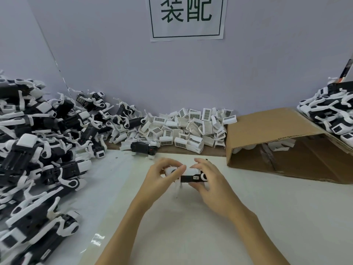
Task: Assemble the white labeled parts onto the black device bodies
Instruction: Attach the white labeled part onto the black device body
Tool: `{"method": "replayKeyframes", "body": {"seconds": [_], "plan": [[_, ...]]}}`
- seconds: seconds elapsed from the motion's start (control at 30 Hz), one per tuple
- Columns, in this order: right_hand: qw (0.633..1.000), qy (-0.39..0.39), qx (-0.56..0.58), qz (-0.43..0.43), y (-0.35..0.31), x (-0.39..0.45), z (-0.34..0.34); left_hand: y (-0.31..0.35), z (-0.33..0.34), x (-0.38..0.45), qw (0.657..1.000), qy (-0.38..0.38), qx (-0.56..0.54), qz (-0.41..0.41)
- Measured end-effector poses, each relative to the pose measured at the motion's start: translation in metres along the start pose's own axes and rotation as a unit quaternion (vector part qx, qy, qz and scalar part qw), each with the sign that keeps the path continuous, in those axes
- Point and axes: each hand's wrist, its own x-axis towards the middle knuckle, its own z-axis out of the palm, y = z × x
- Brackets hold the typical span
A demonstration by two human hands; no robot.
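Note:
Both hands hold one black device body (192,178) just above the table's middle. My left hand (162,174) pinches its white left end between thumb and fingers. My right hand (207,178) curls around its right end, with a white part under the fingertips. A heap of white labeled parts (188,129) with barcode stickers lies against the back wall. Another black device body (144,147) lies alone in front of that heap.
A large pile of black-and-white devices (38,150) fills the left side. A cardboard box (282,142) lies on its side at the right, with a second pile of devices (332,113) behind it. A paper sign (186,16) hangs on the wall.

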Motion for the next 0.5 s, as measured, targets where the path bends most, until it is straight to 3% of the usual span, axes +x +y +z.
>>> {"method": "replayKeyframes", "body": {"seconds": [0.1, 0.23, 0.37, 0.5], "plan": [[0.999, 0.017, -0.037, -0.017, -0.003, 0.001, 0.006, 0.000, 0.009, 0.002, 0.994, 0.069, -0.069, -0.044], [0.987, 0.063, -0.130, -0.067, -0.010, 0.004, 0.005, -0.003, 0.013, 0.003, 0.989, 0.126, -0.067, -0.049], [0.990, 0.076, -0.113, -0.040, -0.015, 0.005, 0.003, 0.001, 0.017, 0.000, 0.992, 0.125, -0.007, 0.006], [0.991, 0.115, -0.064, -0.025, -0.012, 0.005, 0.001, 0.009, 0.020, -0.004, 0.997, 0.060, -0.016, -0.044]]}}
